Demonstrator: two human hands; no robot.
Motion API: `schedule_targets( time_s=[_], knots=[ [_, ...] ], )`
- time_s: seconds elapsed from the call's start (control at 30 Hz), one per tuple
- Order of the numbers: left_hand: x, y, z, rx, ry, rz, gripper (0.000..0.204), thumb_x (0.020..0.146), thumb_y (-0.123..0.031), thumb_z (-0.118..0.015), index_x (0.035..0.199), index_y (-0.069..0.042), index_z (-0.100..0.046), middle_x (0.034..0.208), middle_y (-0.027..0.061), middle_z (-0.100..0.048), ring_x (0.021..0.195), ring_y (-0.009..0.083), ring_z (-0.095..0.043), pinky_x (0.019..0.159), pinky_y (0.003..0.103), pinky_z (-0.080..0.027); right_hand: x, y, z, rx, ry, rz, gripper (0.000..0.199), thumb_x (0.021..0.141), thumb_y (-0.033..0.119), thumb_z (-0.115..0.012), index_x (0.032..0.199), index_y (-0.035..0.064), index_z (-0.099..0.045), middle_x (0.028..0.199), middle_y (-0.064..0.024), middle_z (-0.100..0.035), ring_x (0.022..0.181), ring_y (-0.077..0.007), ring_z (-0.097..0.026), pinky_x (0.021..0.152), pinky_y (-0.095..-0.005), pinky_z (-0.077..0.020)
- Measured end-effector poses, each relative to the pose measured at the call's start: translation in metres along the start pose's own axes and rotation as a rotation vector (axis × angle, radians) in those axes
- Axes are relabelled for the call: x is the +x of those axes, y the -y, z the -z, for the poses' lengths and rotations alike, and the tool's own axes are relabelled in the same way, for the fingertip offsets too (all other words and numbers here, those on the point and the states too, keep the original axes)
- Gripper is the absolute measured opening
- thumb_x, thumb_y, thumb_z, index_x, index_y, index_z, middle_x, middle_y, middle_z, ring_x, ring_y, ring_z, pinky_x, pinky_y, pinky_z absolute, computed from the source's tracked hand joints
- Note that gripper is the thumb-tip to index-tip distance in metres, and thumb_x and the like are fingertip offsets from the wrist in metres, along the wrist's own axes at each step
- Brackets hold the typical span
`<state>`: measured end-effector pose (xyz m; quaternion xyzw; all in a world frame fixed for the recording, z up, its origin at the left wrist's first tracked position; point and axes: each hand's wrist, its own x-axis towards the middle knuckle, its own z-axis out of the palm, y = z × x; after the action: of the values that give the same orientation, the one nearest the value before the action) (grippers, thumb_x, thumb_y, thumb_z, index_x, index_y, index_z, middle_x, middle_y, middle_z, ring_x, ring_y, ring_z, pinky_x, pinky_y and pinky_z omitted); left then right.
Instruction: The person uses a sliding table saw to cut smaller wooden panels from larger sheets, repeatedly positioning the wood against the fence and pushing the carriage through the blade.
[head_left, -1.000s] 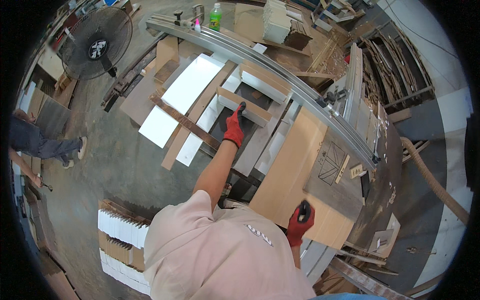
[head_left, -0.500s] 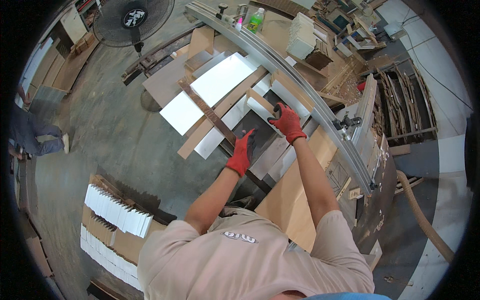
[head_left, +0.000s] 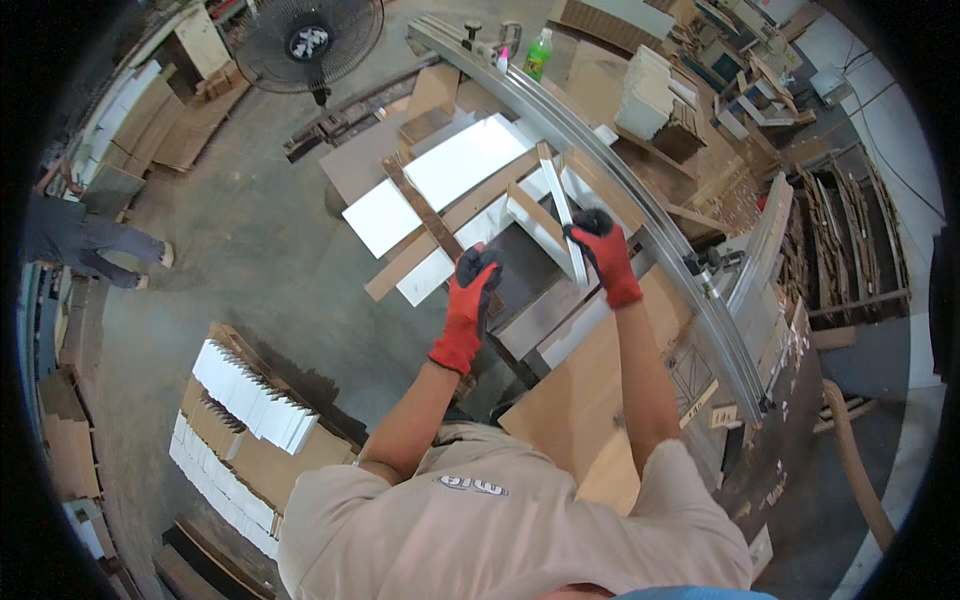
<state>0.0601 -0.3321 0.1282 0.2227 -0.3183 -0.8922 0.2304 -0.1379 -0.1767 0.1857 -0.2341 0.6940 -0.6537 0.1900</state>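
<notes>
I see my right hand point(head_left: 603, 255), in a red glove with black fingertips, closed around the near end of a narrow white-edged wooden strip point(head_left: 562, 210); the strip runs up and away from the fingers, tilted slightly to the left, its far end above the hand near the long curved grey metal rail point(head_left: 640, 205). My left hand point(head_left: 470, 305), in the same kind of red and black glove, sits lower and to the left of the right one, fingers curled in over the edge of a dark grey flat panel point(head_left: 525, 275) that lies between the two hands; I cannot tell whether it truly grips the panel or only rests on it.

Just above the left hand a dark brown wooden slat point(head_left: 422, 205) crosses a large white rectangular board point(head_left: 440, 180), and a light brown plank point(head_left: 450, 225) runs slantwise beneath them. Below the right hand, alongside my forearm, lies a broad tan fibreboard sheet point(head_left: 565, 420).

Far above the right hand a green plastic bottle point(head_left: 538, 55) stands by the rail. Well off to the lower left of the left hand, stacks of small white panels point(head_left: 250, 400) lean on the grey concrete floor point(head_left: 250, 270). A black pedestal fan point(head_left: 308, 40) stands far up and left, and another person's legs point(head_left: 100, 250) show at the left edge.
</notes>
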Motion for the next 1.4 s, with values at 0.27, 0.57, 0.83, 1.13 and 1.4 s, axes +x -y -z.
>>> schedule_targets(
  time_s=[0.27, 0.57, 0.83, 1.13, 1.4],
  knots=[
    [-0.050, -0.029, -0.140, 0.374, 0.326, -0.112, 0.064, 0.088, 0.000, -0.068, 0.144, 0.003, -0.038, 0.129, 0.0144, -0.058, 0.115, 0.0213, -0.060, 0.096, 0.032, -0.051, -0.133, 0.056, 0.033, 0.410, 0.145, -0.081, 0.016, 0.083, -0.001, -0.071, 0.095, 0.0012, -0.061, 0.088, -0.0010, -0.064, 0.080, -0.0078, -0.060, 0.072, -0.0232, -0.0482],
    [-0.095, 0.017, -0.176, 0.415, 0.540, -0.037, 0.064, 0.082, 0.005, -0.073, 0.138, -0.001, -0.044, 0.111, 0.0117, -0.067, 0.091, 0.0133, -0.066, 0.069, 0.026, -0.053, -0.243, 0.069, 0.054, 0.364, -0.191, -0.119, 0.023, 0.077, 0.002, -0.079, 0.094, 0.0031, -0.063, 0.084, 0.0027, -0.063, 0.078, -0.0060, -0.056, 0.068, -0.0236, -0.0469],
    [-0.145, 0.024, -0.176, 0.477, 0.768, 0.117, 0.062, 0.084, -0.002, -0.074, 0.139, -0.008, -0.045, 0.106, 0.0068, -0.063, 0.084, 0.0124, -0.065, 0.064, 0.023, -0.052, -0.324, 0.087, 0.035, 0.311, -0.387, -0.192, 0.027, 0.080, 0.000, -0.076, 0.102, 0.0009, -0.062, 0.091, -0.0037, -0.068, 0.081, -0.0104, -0.064, 0.072, -0.0274, -0.0521],
    [-0.181, 0.037, -0.173, 0.570, 0.925, 0.144, 0.056, 0.082, -0.004, -0.076, 0.131, -0.006, -0.050, 0.100, 0.0050, -0.060, 0.081, 0.0120, -0.066, 0.059, 0.023, -0.050, -0.387, 0.080, 0.015, 0.392, -0.492, -0.110, 0.024, 0.084, 0.002, -0.070, 0.105, -0.0001, -0.060, 0.095, -0.0071, -0.069, 0.082, -0.0144, -0.067, 0.074, -0.0283, -0.0532],
    [-0.210, 0.095, -0.197, 0.557, 0.983, 0.231, 0.051, 0.081, 0.000, -0.075, 0.126, -0.007, -0.053, 0.099, 0.0032, -0.059, 0.080, 0.0112, -0.064, 0.059, 0.023, -0.049, -0.438, 0.067, 0.052, 0.393, -0.592, -0.098, 0.021, 0.083, 0.005, -0.073, 0.101, 0.0033, -0.063, 0.090, -0.0012, -0.069, 0.081, -0.0081, -0.063, 0.067, -0.0224, -0.0484]
  ],
)
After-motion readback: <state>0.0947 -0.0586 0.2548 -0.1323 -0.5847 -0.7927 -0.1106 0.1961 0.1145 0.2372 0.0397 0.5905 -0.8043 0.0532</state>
